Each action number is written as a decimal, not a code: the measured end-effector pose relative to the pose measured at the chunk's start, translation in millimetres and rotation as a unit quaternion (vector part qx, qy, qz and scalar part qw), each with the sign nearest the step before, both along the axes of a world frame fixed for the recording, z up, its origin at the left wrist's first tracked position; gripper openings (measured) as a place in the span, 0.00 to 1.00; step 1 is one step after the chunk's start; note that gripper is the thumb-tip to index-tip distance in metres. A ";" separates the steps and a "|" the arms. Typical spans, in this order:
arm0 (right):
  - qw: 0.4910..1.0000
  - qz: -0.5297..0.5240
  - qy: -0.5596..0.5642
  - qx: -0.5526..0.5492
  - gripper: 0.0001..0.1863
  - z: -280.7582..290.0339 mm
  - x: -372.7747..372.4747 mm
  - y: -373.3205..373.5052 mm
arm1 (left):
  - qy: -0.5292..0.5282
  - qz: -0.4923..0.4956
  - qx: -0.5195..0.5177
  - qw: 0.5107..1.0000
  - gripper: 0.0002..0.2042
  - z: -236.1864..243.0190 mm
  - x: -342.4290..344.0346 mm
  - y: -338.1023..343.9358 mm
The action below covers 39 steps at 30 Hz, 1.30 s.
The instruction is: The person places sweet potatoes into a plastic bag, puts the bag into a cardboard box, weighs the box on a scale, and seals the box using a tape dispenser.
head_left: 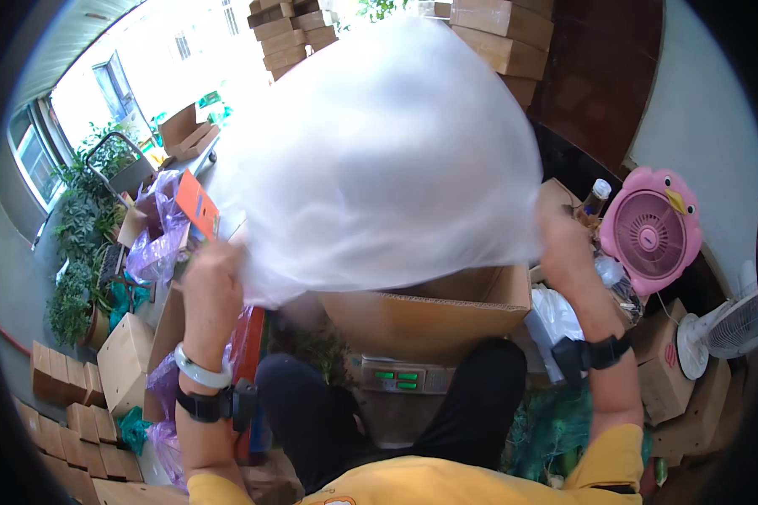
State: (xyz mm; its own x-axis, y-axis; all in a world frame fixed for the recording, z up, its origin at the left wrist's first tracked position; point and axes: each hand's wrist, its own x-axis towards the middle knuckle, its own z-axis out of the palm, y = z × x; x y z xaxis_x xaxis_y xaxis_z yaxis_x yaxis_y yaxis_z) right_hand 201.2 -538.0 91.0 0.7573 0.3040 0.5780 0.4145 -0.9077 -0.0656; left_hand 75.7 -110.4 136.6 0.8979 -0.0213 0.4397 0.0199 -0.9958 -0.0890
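A large translucent white plastic bag [396,168] billows out between my hands, blurred by motion and covering much of the middle of the view. My left hand [213,282] is closed on the bag's left edge, a pale bangle on that wrist. At the opposite edge, my right hand [562,236] grips the plastic too; its fingertips are partly hidden and smeared. Under the bag stands an open cardboard box [429,324], its inside partly showing on the right. The box is in front of a scale [404,376] with green displays, between my knees.
At the right are a pink bird-shaped fan [651,229], a bottle [596,195] and a white fan [720,332]. Purple plastic [158,248] and an orange card [196,206] lie at the left. Cardboard boxes [80,438] are stacked lower left; more boxes [501,38] stand behind.
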 end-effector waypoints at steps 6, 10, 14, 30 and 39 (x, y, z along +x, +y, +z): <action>0.924 0.108 0.308 0.200 0.22 23.2 -56.5 -33.0 | -0.138 -0.203 -0.661 0.710 0.21 9.1 -9.9 -45.4; 0.958 0.121 0.202 0.166 0.24 54.8 -87.0 -7.2 | -0.055 -0.233 -0.648 0.723 0.13 27.3 -2.8 -91.3; 0.897 0.336 0.254 0.135 0.16 57.1 -111.7 33.3 | 0.032 -0.240 -0.585 0.774 0.12 23.9 5.7 -119.9; 0.821 0.071 0.424 -0.377 0.16 -9.9 27.5 77.2 | 0.111 -0.135 -0.519 0.837 0.12 -23.2 63.4 -79.4; 0.754 0.216 0.471 -0.404 0.13 22.1 37.0 177.7 | 0.174 -0.165 -0.532 0.812 0.14 -42.5 104.3 -95.4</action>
